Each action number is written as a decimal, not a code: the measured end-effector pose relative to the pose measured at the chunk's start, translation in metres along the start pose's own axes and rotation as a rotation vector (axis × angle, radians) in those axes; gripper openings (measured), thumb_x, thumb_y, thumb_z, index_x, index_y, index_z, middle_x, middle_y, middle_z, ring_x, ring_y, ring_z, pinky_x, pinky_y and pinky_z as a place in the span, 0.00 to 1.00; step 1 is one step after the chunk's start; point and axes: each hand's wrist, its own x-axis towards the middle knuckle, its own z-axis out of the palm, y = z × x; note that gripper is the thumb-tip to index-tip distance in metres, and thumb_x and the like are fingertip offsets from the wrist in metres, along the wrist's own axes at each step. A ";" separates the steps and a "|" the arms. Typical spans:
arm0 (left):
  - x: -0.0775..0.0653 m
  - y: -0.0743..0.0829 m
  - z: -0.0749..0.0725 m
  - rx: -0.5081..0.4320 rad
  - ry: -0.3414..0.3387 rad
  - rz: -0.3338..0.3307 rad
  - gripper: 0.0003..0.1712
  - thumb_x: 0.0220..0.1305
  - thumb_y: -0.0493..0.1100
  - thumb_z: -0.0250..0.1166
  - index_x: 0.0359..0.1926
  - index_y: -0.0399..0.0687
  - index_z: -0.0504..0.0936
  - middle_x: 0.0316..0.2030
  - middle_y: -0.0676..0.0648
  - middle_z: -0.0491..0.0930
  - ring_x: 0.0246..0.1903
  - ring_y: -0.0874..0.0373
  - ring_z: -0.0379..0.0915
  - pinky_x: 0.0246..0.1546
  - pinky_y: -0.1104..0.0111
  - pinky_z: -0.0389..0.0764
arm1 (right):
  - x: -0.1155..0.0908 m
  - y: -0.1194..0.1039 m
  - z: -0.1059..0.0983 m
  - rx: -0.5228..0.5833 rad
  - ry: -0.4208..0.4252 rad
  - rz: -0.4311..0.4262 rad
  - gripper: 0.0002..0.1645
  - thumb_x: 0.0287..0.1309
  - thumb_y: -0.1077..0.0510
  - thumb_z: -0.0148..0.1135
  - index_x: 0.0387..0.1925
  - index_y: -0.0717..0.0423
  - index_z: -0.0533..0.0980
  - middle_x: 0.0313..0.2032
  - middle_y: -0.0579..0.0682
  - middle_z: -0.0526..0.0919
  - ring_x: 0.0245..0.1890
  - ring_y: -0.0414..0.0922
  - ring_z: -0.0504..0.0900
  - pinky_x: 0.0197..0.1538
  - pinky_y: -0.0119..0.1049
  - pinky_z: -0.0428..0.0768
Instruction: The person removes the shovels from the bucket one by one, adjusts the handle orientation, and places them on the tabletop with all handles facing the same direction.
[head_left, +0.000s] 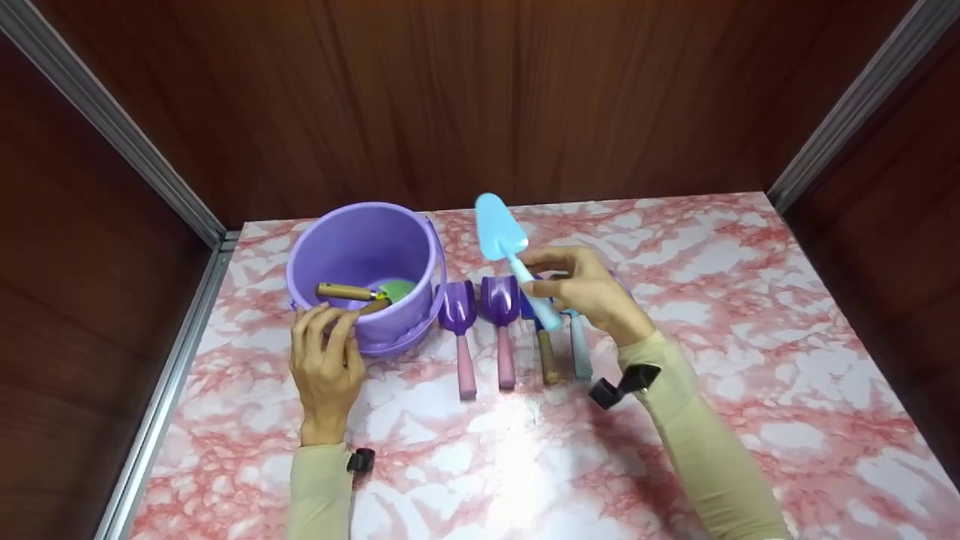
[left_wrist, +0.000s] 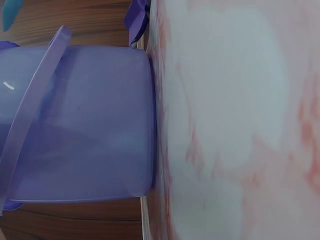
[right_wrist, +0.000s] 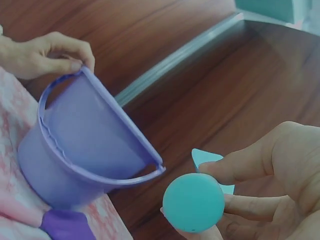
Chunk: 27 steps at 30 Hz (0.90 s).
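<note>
My right hand [head_left: 589, 289] pinches a light blue hand trowel [head_left: 501, 229] by its handle, raised above the table with the blade pointing up and away. In the right wrist view the round handle end [right_wrist: 194, 202] faces the camera, with thumb and fingers around it. My left hand [head_left: 324, 352] grips the near rim of a purple bucket [head_left: 367, 225], fingers curled over the edge. Inside the bucket lie tools with wooden handles [head_left: 345, 292] and a green blade [head_left: 397, 289]. The left wrist view shows the bucket's side [left_wrist: 100, 120] and its handle [left_wrist: 32, 100].
Right of the bucket lie two purple scoops with pink handles [head_left: 466, 367], a blue tool with a wooden handle [head_left: 547, 352] and a tool with a pale blue handle [head_left: 579, 349]. Brown wood-grain panels [head_left: 480, 97] enclose the marbled red-and-white table [head_left: 465, 465] behind and at both sides.
</note>
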 end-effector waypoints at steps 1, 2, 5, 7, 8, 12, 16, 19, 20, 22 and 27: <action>0.000 0.000 0.000 0.000 0.000 0.001 0.16 0.82 0.46 0.58 0.46 0.42 0.89 0.44 0.38 0.85 0.55 0.36 0.79 0.76 0.40 0.71 | -0.001 0.004 -0.002 0.002 0.011 0.001 0.27 0.63 0.66 0.70 0.64 0.57 0.82 0.58 0.58 0.84 0.41 0.43 0.85 0.30 0.31 0.83; 0.000 0.000 0.000 0.001 0.001 0.002 0.16 0.82 0.46 0.58 0.46 0.41 0.89 0.44 0.38 0.85 0.55 0.36 0.79 0.76 0.40 0.71 | -0.003 0.008 -0.005 0.008 0.019 0.005 0.27 0.64 0.66 0.70 0.65 0.58 0.81 0.58 0.59 0.84 0.41 0.43 0.85 0.31 0.31 0.85; 0.000 0.000 0.000 0.000 0.005 0.002 0.16 0.82 0.47 0.58 0.46 0.42 0.89 0.44 0.38 0.85 0.55 0.36 0.79 0.76 0.40 0.71 | -0.007 0.020 -0.012 0.028 0.043 0.015 0.28 0.64 0.67 0.70 0.66 0.61 0.80 0.57 0.60 0.84 0.41 0.42 0.86 0.33 0.32 0.88; 0.000 0.000 0.000 -0.001 0.007 0.002 0.17 0.82 0.47 0.58 0.46 0.42 0.89 0.44 0.38 0.85 0.55 0.36 0.79 0.76 0.41 0.71 | -0.010 0.027 -0.016 0.045 0.057 0.019 0.29 0.64 0.68 0.69 0.67 0.63 0.79 0.58 0.61 0.84 0.42 0.42 0.87 0.34 0.33 0.89; 0.000 0.000 0.000 -0.001 0.006 0.003 0.17 0.82 0.47 0.58 0.46 0.42 0.89 0.44 0.38 0.85 0.55 0.36 0.79 0.76 0.40 0.70 | -0.011 0.030 -0.019 0.056 0.062 0.022 0.29 0.64 0.68 0.69 0.67 0.64 0.78 0.58 0.61 0.84 0.42 0.42 0.87 0.35 0.33 0.90; -0.001 0.000 0.000 0.000 0.000 0.007 0.17 0.82 0.47 0.58 0.46 0.42 0.89 0.44 0.38 0.85 0.55 0.36 0.79 0.76 0.40 0.70 | -0.017 0.041 -0.028 0.072 0.078 0.027 0.31 0.64 0.67 0.70 0.68 0.65 0.76 0.60 0.60 0.83 0.40 0.40 0.87 0.32 0.30 0.88; -0.002 0.000 -0.001 0.003 -0.004 0.006 0.17 0.82 0.47 0.57 0.46 0.42 0.89 0.44 0.38 0.85 0.55 0.36 0.79 0.77 0.41 0.70 | -0.019 0.050 -0.036 0.052 0.103 0.041 0.30 0.64 0.65 0.71 0.67 0.66 0.77 0.58 0.60 0.83 0.38 0.41 0.87 0.32 0.31 0.89; -0.002 0.001 -0.002 0.002 -0.004 0.004 0.17 0.82 0.47 0.58 0.46 0.42 0.89 0.44 0.37 0.85 0.54 0.36 0.79 0.77 0.42 0.70 | -0.022 0.053 -0.043 0.040 0.112 0.046 0.31 0.65 0.65 0.70 0.68 0.67 0.76 0.58 0.60 0.83 0.39 0.41 0.86 0.31 0.30 0.87; -0.002 0.001 -0.002 0.002 -0.003 0.004 0.17 0.82 0.47 0.58 0.46 0.42 0.89 0.44 0.37 0.85 0.54 0.36 0.79 0.77 0.42 0.70 | -0.023 0.055 -0.046 0.039 0.115 0.046 0.31 0.65 0.65 0.71 0.68 0.67 0.75 0.58 0.59 0.83 0.38 0.40 0.86 0.31 0.28 0.86; -0.002 0.001 -0.002 0.001 -0.002 0.004 0.17 0.82 0.47 0.58 0.46 0.41 0.89 0.44 0.37 0.85 0.54 0.36 0.79 0.77 0.41 0.70 | -0.025 0.057 -0.052 0.041 0.123 0.044 0.31 0.65 0.65 0.71 0.68 0.67 0.75 0.57 0.57 0.84 0.38 0.39 0.85 0.28 0.26 0.83; 0.000 0.001 0.000 0.006 0.000 0.006 0.17 0.83 0.47 0.57 0.45 0.42 0.89 0.44 0.38 0.85 0.54 0.36 0.79 0.75 0.40 0.71 | -0.033 0.063 -0.065 0.041 0.160 0.037 0.31 0.65 0.63 0.73 0.67 0.66 0.77 0.54 0.51 0.85 0.37 0.38 0.85 0.28 0.27 0.83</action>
